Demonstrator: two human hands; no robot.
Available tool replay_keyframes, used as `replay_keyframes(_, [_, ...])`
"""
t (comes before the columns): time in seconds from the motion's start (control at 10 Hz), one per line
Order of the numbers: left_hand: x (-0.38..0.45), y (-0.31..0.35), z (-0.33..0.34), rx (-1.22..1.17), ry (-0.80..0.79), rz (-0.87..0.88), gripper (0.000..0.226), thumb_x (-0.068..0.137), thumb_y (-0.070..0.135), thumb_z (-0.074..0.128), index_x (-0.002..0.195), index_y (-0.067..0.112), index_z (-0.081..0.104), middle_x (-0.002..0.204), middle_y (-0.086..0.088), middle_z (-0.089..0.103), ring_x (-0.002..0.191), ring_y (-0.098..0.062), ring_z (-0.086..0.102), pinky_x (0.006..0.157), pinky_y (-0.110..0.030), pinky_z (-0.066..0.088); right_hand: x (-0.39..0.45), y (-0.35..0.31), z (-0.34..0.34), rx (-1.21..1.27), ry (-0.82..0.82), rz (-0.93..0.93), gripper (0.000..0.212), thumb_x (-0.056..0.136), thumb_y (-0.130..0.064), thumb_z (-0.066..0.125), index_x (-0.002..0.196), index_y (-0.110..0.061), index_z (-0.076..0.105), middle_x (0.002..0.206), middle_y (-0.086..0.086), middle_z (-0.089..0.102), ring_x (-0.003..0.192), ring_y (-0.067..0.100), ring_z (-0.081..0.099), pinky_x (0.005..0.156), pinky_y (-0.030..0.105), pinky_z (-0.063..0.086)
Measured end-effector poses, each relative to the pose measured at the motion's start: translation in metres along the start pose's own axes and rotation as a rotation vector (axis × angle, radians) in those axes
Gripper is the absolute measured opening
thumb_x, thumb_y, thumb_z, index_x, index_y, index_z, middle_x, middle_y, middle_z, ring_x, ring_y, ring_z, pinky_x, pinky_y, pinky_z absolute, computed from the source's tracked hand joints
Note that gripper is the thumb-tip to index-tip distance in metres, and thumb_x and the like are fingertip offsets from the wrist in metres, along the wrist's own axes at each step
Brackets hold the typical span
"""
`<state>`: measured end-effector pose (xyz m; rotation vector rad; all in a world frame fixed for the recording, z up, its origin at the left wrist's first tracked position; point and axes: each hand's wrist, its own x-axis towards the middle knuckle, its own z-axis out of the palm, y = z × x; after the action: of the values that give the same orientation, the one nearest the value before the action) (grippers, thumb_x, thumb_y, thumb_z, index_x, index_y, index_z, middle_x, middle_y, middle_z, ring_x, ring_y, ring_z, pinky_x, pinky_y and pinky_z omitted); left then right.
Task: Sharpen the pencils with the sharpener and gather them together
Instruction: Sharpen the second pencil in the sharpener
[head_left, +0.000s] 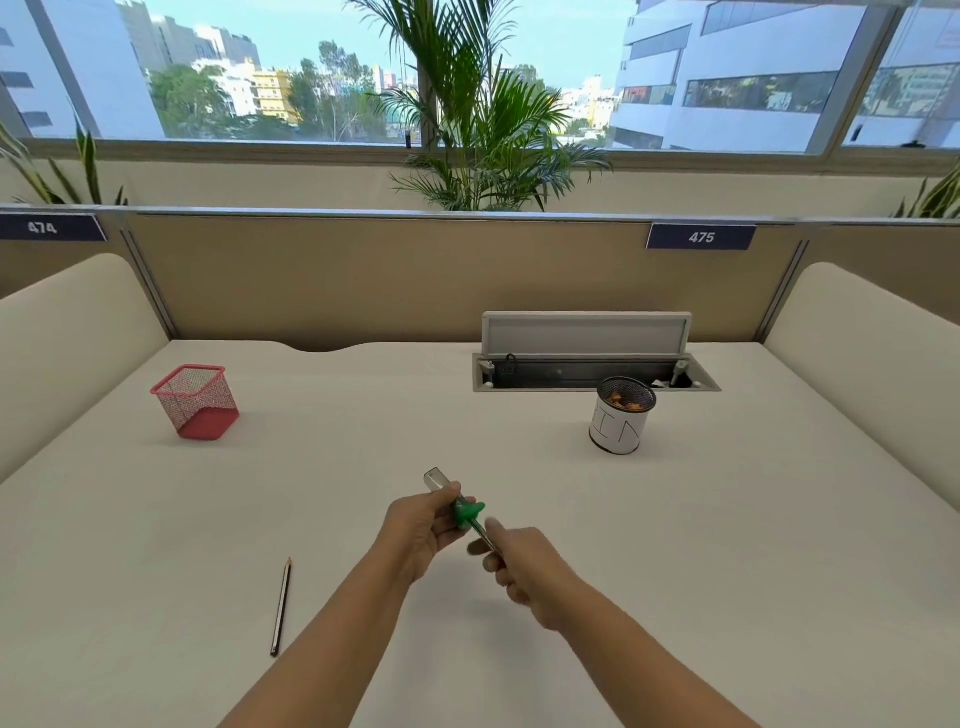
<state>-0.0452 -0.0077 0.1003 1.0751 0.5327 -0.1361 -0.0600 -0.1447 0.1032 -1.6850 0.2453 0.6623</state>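
The left hand (426, 525) is curling its fingers and thumb round a green plastic sharpener with a clear tube-shaped case (467, 512), holding it just above the white surface (519, 467), near the front middle. The clear case is sticking out past the thumb, slanting up and away to the left, while the green body is showing between the two hands. The right hand (524, 571) is gripping a thin dark pencil (484, 535), its fingers folded round the shaft. The pencil's far end is sitting in the green body (this hand and the pencil are blurred, so the tip itself cannot be made out). The two hands are close together.

A second dark striped pencil (281, 607) is lying loose on the surface just left of the left forearm, apart from it, its sharpened tip pointing away. It is the nearest thing to the hands. Well apart at the far left, a red square wire-mesh holder (197, 402) is standing upright. At the far right, a round black mesh cup wrapped in white paper (622, 415) is standing with orange-brown bits showing inside. Just behind it, an open grey cable hatch (587, 332) is sitting in the surface, its lid raised. A tan divider panel (363, 280) is closing off the back edge.
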Motion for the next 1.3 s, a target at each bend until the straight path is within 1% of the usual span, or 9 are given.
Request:
replay_keyframes(0.1, [0.001,0.001,0.000,-0.031,0.056,-0.003,0.012,0.086,0.006,0.061,0.081,-0.005,0.060,0.066,-0.016,0.070,0.055,-0.022,0.069,0.058,-0.030,0.059,0.004,0.013,0.004,-0.661,0.329,-0.538,0.033,0.091,-0.038,0.052,0.103,-0.009,0.061,0.088,0.002,0.060,0.078,0.017,0.054,0.068,0.024,0.039])
replay_keyframes(0.2, [-0.001,-0.002,0.003,-0.079,0.100,-0.017,0.011,0.084,0.004,0.062,0.077,-0.004,0.059,0.052,-0.013,0.068,0.046,-0.021,0.067,0.050,-0.029,0.058,0.001,0.017,-0.001,-1.132,0.520,-0.759,0.009,0.076,-0.023,0.071,0.072,-0.018,0.065,0.061,-0.004,0.061,0.051,0.014,0.058,0.046,0.020,0.028])
replay_keyframes(0.3, [-0.003,-0.008,0.006,-0.082,0.106,-0.001,0.012,0.085,0.006,0.062,0.078,-0.003,0.060,0.061,-0.015,0.069,0.053,-0.022,0.068,0.053,-0.028,0.059,-0.005,0.020,0.002,-1.075,0.366,-0.622,0.018,0.076,-0.024,0.068,0.060,-0.019,0.062,0.048,-0.003,0.056,0.038,0.013,0.051,0.042,0.018,0.022])
replay_keyframes(0.4, [-0.008,-0.007,0.002,-0.024,-0.008,0.003,0.012,0.088,0.008,0.058,0.087,-0.004,0.060,0.078,-0.016,0.070,0.066,-0.021,0.069,0.060,-0.028,0.059,-0.002,-0.004,-0.002,0.138,-0.046,0.149,0.039,0.096,-0.029,0.043,0.065,-0.013,0.058,0.041,-0.006,0.041,0.031,0.008,0.036,0.031,0.017,0.023])
replay_keyframes(0.5, [-0.009,-0.002,-0.003,0.012,-0.075,-0.002,0.014,0.089,0.009,0.057,0.092,-0.004,0.060,0.072,-0.012,0.073,0.064,-0.019,0.071,0.058,-0.027,0.058,0.001,-0.003,-0.008,0.620,-0.277,0.381,0.048,0.099,-0.030,0.041,0.062,-0.007,0.061,0.036,-0.005,0.031,0.023,0.006,0.023,0.024,0.012,0.013])
replay_keyframes(0.7, [-0.004,-0.002,-0.005,-0.055,0.047,-0.010,0.011,0.086,0.006,0.061,0.082,-0.005,0.059,0.064,-0.015,0.070,0.052,-0.021,0.069,0.049,-0.027,0.058,-0.004,0.008,0.010,-0.561,0.290,-0.461,0.031,0.088,-0.040,0.055,0.100,-0.012,0.060,0.083,-0.004,0.054,0.074,0.014,0.052,0.061,0.021,0.035])
replay_keyframes(0.9, [-0.004,-0.006,-0.003,-0.115,0.100,-0.014,0.013,0.086,0.007,0.061,0.077,-0.002,0.059,0.053,-0.011,0.068,0.047,-0.020,0.067,0.051,-0.028,0.058,0.003,0.015,0.007,-1.124,0.554,-0.847,0.019,0.067,-0.024,0.070,0.054,-0.018,0.057,0.044,-0.004,0.054,0.036,0.012,0.047,0.041,0.017,0.020])
replay_keyframes(1.1, [-0.008,-0.002,-0.010,-0.037,-0.053,-0.019,0.013,0.090,0.010,0.056,0.090,-0.004,0.059,0.069,-0.013,0.073,0.065,-0.021,0.070,0.059,-0.029,0.059,-0.001,-0.009,-0.005,0.503,-0.193,0.309,0.034,0.097,-0.021,0.044,0.073,-0.006,0.063,0.041,-0.005,0.041,0.027,0.004,0.025,0.026,0.012,0.014])
replay_keyframes(1.3, [0.002,0.001,-0.007,-0.018,0.067,-0.028,0.013,0.086,0.006,0.061,0.081,-0.006,0.059,0.064,-0.016,0.069,0.049,-0.022,0.068,0.048,-0.028,0.058,0.000,0.000,0.005,-0.657,0.229,-0.467,0.028,0.094,-0.034,0.046,0.103,-0.013,0.063,0.090,0.003,0.066,0.072,0.015,0.056,0.069,0.029,0.046])
